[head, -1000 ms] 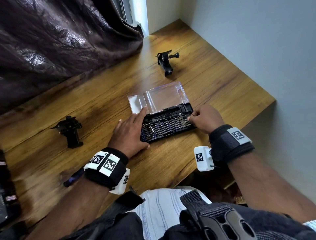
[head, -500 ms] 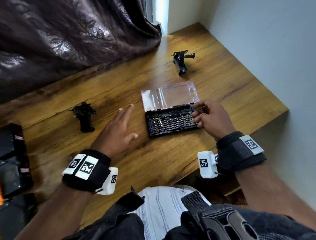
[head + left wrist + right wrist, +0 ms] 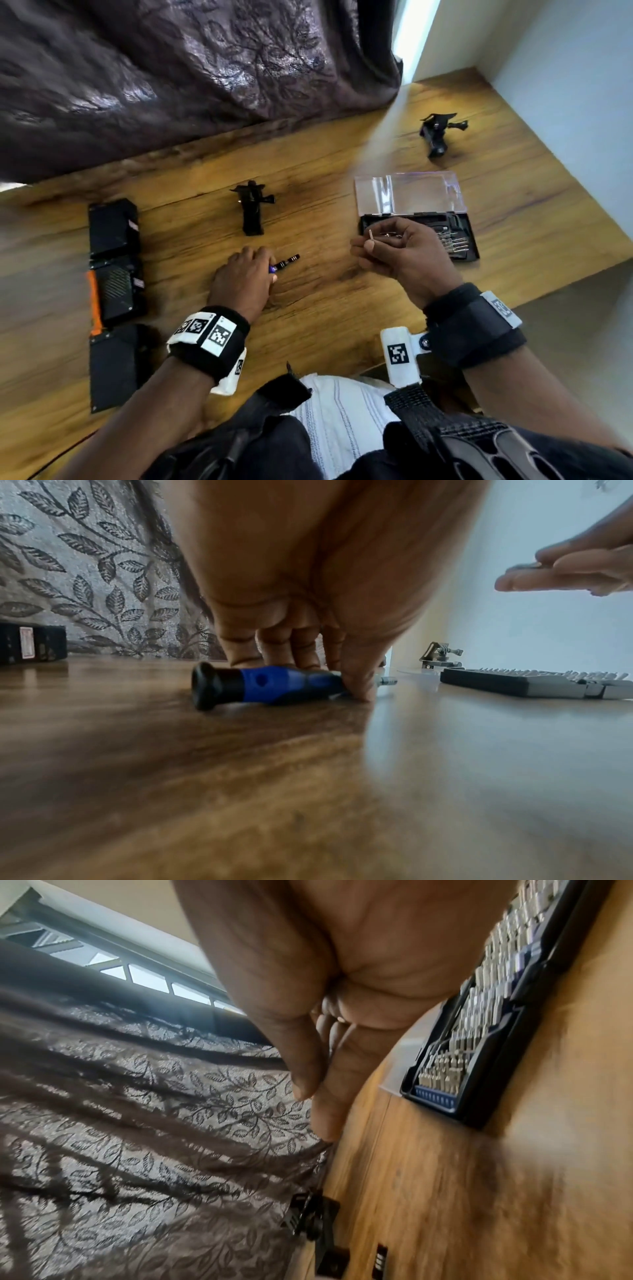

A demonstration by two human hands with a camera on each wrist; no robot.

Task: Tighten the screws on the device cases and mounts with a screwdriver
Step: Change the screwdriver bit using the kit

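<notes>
Count: three dark device cases [image 3: 114, 301] lie in a column at the left of the head view, the middle one edged orange. Two black mounts: one [image 3: 252, 208] at centre frame, one [image 3: 436, 134] at upper right. One open bit set [image 3: 459, 236] at centre right, its clear lid [image 3: 409, 192] folded back flat. One screwdriver [image 3: 270, 685] with a blue and black handle lies flat on the worktop [image 3: 325, 308].

My left hand [image 3: 244, 279] is palm down at centre frame, fingers and thumb curled round the screwdriver's handle, its tip poking out to the right. My right hand [image 3: 399, 251] hovers over the left end of the bit set, thumb and forefinger pinching one small silver bit [image 3: 371, 235]. The centre mount stands just above my left hand, apart from it.
</notes>
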